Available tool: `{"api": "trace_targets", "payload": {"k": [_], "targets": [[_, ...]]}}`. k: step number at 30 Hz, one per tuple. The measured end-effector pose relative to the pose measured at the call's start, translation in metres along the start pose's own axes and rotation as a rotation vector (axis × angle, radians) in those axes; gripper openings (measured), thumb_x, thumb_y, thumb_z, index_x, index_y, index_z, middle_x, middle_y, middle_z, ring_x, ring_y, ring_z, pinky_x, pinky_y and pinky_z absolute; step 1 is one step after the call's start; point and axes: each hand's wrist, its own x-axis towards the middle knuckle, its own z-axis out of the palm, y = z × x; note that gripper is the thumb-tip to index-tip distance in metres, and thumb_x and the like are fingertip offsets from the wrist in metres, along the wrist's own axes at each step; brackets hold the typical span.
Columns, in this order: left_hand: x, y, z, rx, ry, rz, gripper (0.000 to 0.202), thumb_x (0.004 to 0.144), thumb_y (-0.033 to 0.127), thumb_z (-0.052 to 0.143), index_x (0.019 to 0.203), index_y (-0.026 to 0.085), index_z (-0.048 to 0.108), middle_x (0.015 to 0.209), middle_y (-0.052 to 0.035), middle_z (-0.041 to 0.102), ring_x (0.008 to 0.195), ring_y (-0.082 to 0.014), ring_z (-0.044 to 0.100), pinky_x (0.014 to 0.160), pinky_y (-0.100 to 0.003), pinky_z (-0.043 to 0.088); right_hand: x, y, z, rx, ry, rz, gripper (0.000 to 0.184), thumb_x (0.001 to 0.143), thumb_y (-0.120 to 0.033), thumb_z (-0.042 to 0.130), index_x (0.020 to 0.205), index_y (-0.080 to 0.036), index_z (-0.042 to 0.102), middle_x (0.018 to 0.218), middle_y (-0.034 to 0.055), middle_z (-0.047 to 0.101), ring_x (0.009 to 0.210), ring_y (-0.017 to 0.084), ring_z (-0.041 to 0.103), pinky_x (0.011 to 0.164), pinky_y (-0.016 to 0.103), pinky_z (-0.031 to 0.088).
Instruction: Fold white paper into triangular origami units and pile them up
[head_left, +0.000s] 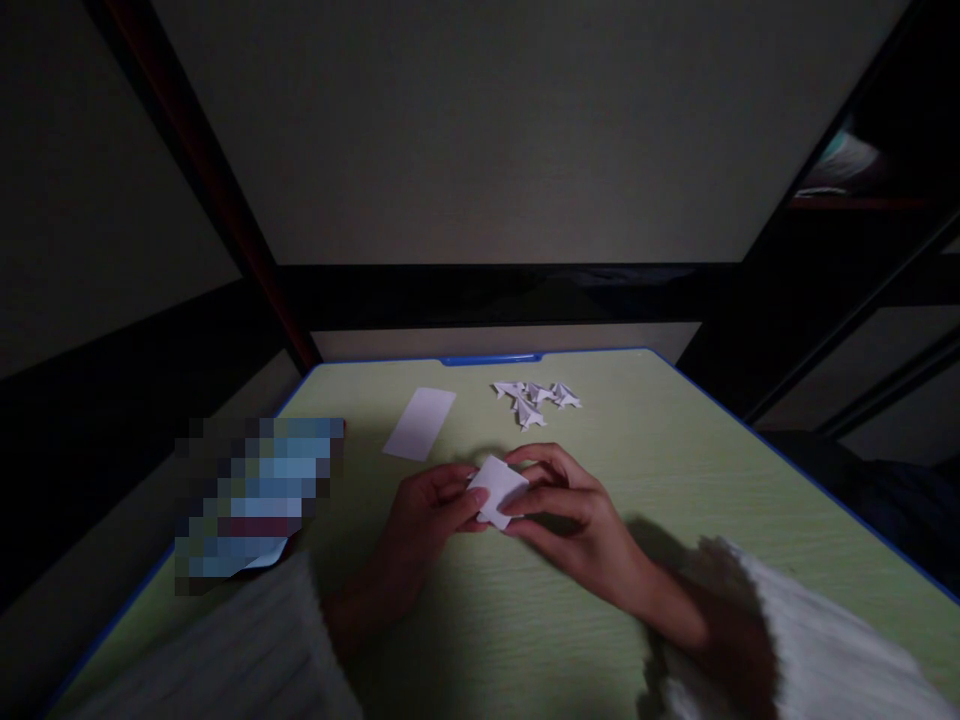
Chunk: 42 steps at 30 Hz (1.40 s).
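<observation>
A small folded white paper (pixel 497 490) is held over the middle of a light green table (pixel 675 470). My left hand (pixel 429 515) pinches its left edge with the fingertips. My right hand (pixel 571 510) grips the right side, fingers curled over the top and the thumb under it. Both wrists wear white knitted sleeves. A flat white paper rectangle (pixel 420 423) lies on the table just beyond my left hand. Farther back, a small cluster of folded white paper figures (pixel 536 397) rests near the far edge.
The table has a blue rim (pixel 491 358) and a blue tab at its far edge. A blurred-out coloured object (pixel 255 500) lies at the left edge. Dark bed-frame bars and a pale wall surround the table; the room is dim.
</observation>
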Motion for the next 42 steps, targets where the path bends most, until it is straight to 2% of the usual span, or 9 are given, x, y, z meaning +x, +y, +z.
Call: {"api": "trace_targets", "payload": {"k": [5,12,20,25,30,34,37,39,42], "targets": [[0.0,-0.002,0.0,0.047,0.003,0.028,0.026,0.053,0.017,0.068,0.075,0.01,0.057,0.057,0.0002,0.066,0.049,-0.011,0.057,0.049,-0.019,0.044,0.001,-0.002,0.001,0.035,0.008,0.069,0.008,0.067,-0.014,0.061,0.072,-0.018,0.066,0.103,0.0063,0.046,0.085,0.015,0.051,0.075,0.03,0.044],[0.0,-0.003,0.0,0.103,-0.027,0.1,0.028,0.056,0.015,0.064,0.082,0.011,0.055,0.046,0.0031,0.063,0.045,-0.0111,0.058,0.047,-0.018,0.043,0.006,-0.002,0.007,0.215,0.054,0.257,0.005,0.065,-0.014,0.063,0.064,-0.018,0.067,0.099,0.006,0.049,0.095,0.017,0.048,0.073,0.027,0.043],[-0.002,-0.005,0.002,0.091,-0.079,0.098,0.034,0.058,0.015,0.064,0.089,0.011,0.05,0.05,0.0009,0.066,0.052,-0.0148,0.063,0.052,-0.02,0.045,0.008,-0.001,0.01,0.298,0.187,0.453,0.008,0.06,-0.011,0.063,0.053,-0.014,0.063,0.092,0.0059,0.048,0.082,0.015,0.051,0.061,0.024,0.042],[-0.001,-0.004,0.002,0.129,-0.105,0.088,0.037,0.058,0.016,0.064,0.092,0.012,0.049,0.055,-0.0009,0.067,0.056,-0.0157,0.063,0.052,-0.021,0.044,0.007,-0.002,0.011,0.265,0.229,0.482,0.007,0.06,-0.013,0.062,0.052,-0.013,0.062,0.089,0.0047,0.046,0.074,0.012,0.05,0.058,0.023,0.04],[-0.002,-0.002,0.005,0.195,-0.076,0.069,0.043,0.054,0.015,0.067,0.092,0.013,0.048,0.055,-0.0003,0.067,0.053,-0.016,0.062,0.048,-0.02,0.042,0.007,0.0,0.012,0.277,0.233,0.494,0.006,0.059,-0.013,0.062,0.052,-0.013,0.062,0.085,0.0039,0.045,0.072,0.012,0.049,0.059,0.025,0.039],[0.0,-0.004,0.003,0.145,-0.066,0.083,0.045,0.055,0.016,0.067,0.095,0.014,0.045,0.057,-0.0009,0.068,0.056,-0.017,0.063,0.052,-0.023,0.045,0.009,0.003,0.01,0.35,0.229,0.469,0.006,0.059,-0.015,0.062,0.054,-0.014,0.06,0.085,0.0036,0.048,0.078,0.014,0.049,0.065,0.026,0.038],[0.001,-0.006,-0.001,0.112,-0.05,0.091,0.047,0.055,0.016,0.066,0.097,0.014,0.044,0.059,-0.0014,0.068,0.056,-0.0174,0.063,0.053,-0.023,0.046,0.01,0.003,0.007,0.438,0.25,0.491,0.006,0.063,-0.019,0.06,0.062,-0.015,0.056,0.079,0.0018,0.05,0.068,0.011,0.048,0.06,0.024,0.036],[0.001,-0.006,-0.003,0.094,-0.053,0.094,0.047,0.056,0.016,0.066,0.098,0.014,0.044,0.06,-0.0018,0.068,0.056,-0.0174,0.064,0.054,-0.023,0.046,0.011,0.002,0.005,0.467,0.213,0.541,0.009,0.066,-0.022,0.058,0.067,-0.015,0.052,0.066,-0.0016,0.048,0.058,0.009,0.044,0.053,0.022,0.033],[-0.001,-0.005,-0.005,0.078,-0.07,0.107,0.046,0.057,0.015,0.066,0.098,0.014,0.044,0.062,-0.0022,0.068,0.055,-0.016,0.063,0.054,-0.022,0.046,0.011,-0.002,0.003,0.43,0.049,0.571,0.018,0.065,-0.026,0.059,0.063,-0.015,0.045,0.057,-0.0042,0.042,0.053,0.008,0.038,0.048,0.021,0.027]]}}
